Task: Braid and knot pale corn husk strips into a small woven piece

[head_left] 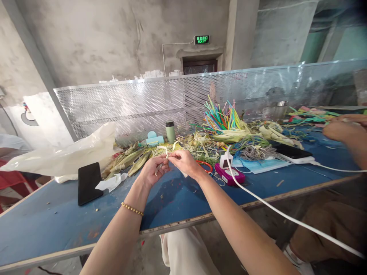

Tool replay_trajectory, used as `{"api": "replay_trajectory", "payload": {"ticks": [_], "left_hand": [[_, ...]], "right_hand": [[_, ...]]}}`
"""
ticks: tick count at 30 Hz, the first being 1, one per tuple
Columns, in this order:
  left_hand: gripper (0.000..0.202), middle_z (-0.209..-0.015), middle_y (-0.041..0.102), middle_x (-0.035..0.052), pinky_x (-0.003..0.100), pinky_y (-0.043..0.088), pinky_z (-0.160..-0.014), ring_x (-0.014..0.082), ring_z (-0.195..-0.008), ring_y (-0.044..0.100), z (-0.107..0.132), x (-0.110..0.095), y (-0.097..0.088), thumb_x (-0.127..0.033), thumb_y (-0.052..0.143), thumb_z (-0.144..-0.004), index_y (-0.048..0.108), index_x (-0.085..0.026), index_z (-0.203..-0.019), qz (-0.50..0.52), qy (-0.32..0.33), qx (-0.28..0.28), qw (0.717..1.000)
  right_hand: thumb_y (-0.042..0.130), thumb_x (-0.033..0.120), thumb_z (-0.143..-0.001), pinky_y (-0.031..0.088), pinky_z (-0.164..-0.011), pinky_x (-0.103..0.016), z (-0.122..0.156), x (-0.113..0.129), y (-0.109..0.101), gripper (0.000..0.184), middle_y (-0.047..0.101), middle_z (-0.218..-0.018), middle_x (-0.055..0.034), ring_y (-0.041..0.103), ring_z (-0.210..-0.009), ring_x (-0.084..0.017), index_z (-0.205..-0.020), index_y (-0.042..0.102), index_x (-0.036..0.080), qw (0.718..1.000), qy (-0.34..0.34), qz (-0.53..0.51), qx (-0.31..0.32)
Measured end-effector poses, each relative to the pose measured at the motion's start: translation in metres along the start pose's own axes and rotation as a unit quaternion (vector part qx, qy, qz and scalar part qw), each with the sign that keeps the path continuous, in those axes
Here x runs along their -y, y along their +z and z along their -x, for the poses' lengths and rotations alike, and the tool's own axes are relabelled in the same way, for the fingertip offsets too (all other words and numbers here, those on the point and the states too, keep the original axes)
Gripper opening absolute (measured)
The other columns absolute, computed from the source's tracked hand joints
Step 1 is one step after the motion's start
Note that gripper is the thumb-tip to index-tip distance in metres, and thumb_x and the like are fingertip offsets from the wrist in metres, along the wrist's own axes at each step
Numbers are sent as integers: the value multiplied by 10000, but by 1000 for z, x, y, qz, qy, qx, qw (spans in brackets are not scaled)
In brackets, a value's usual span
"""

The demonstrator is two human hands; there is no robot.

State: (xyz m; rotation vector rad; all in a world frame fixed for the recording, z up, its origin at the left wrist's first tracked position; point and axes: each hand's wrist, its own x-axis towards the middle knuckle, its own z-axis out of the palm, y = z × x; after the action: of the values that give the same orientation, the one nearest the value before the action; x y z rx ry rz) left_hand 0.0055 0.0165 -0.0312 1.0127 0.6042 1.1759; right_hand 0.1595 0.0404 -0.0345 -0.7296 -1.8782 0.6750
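Blue bench (57, 221) ran 9 to 3 o'clock, perf. metal screen (123, 109) behind it at 12. Plastic sheet (69, 154) lay at 9, dry husk pile (233, 136) approx. 2. L hand (151, 170) & R hand (183, 162) met above bench, mid-view. Blk phone (90, 184): 8 o'clock. Purple box (233, 177): approx. 3. Smallest, pale strip (166, 151) was btwn fingertips, each grip pinching it.

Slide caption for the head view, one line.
Left hand and right hand hold a pale strip above a blue table strewn with corn husks.
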Motion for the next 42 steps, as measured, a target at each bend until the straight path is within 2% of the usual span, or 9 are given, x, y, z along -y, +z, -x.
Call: {"api": "replay_trajectory", "payload": {"ticks": [6,9,12,18,26,31,35,38,42], "left_hand": [[49,-501,418,-52,197,315,-443,33,-391,306,1,-1,2,-64,616,-658,594,-102,-680,-35,-3,-59,998],[95,-525,480,-29,216,352,-460,50,-414,381,1,0,3,-127,677,-680,588,-109,-650,-43,12,-99,994],[150,-602,575,9,226,381,-473,70,-452,473,0,2,1,-162,756,-661,625,-92,-687,-63,40,-103,992],[162,-594,605,15,198,411,-494,64,-467,514,-3,4,-5,-100,803,-628,666,-75,-710,-72,57,-127,988],[131,-607,589,16,200,429,-493,71,-484,526,0,2,-2,-140,781,-694,692,-62,-750,-63,39,-88,993],[129,-616,599,17,184,428,-496,64,-489,532,-2,3,-3,-87,784,-676,704,-65,-774,-56,38,-97,993],[135,-605,610,23,171,415,-481,56,-475,523,-5,5,-5,-89,805,-644,701,-61,-726,-59,44,-113,991],[154,-578,614,28,162,400,-469,58,-480,522,-6,8,-5,-126,826,-628,706,-68,-706,-84,56,-121,988],[164,-554,618,35,168,397,-468,65,-482,520,-4,9,0,-155,837,-614,710,-74,-679,-106,62,-119,985]], "right_hand": [[609,212,-776,433,-585,-232,-1,-2,0,140,694,-676,-41,587,-595,-132,-745,710,120,998,34,41,-20],[596,200,-769,429,-588,-227,-2,-2,-1,142,696,-678,-42,592,-610,-134,-733,710,123,998,26,53,-20],[584,174,-753,420,-595,-226,-2,-1,-2,138,696,-679,-43,588,-624,-135,-717,706,121,997,14,73,-20],[587,184,-751,395,-583,-221,-2,-2,-1,133,675,-654,-37,563,-613,-130,-701,692,120,995,-1,92,-23],[566,248,-809,347,-555,-222,-1,-5,-3,215,613,-595,-4,499,-565,-113,-635,636,144,997,-27,71,-8],[606,291,-798,310,-501,-233,-1,-4,-4,276,524,-468,25,442,-459,-97,-556,585,160,996,24,86,-18],[646,294,-770,357,-528,-232,-2,-5,-4,199,611,-562,-2,520,-529,-114,-629,640,154,996,23,85,-31],[659,313,-771,396,-537,-235,-3,-6,-4,166,647,-627,-17,565,-544,-125,-723,657,154,997,31,43,-48],[617,253,-794,407,-527,-244,-3,-4,-6,133,622,-549,-16,568,-500,-136,-704,634,157,997,42,38,-43]]}}
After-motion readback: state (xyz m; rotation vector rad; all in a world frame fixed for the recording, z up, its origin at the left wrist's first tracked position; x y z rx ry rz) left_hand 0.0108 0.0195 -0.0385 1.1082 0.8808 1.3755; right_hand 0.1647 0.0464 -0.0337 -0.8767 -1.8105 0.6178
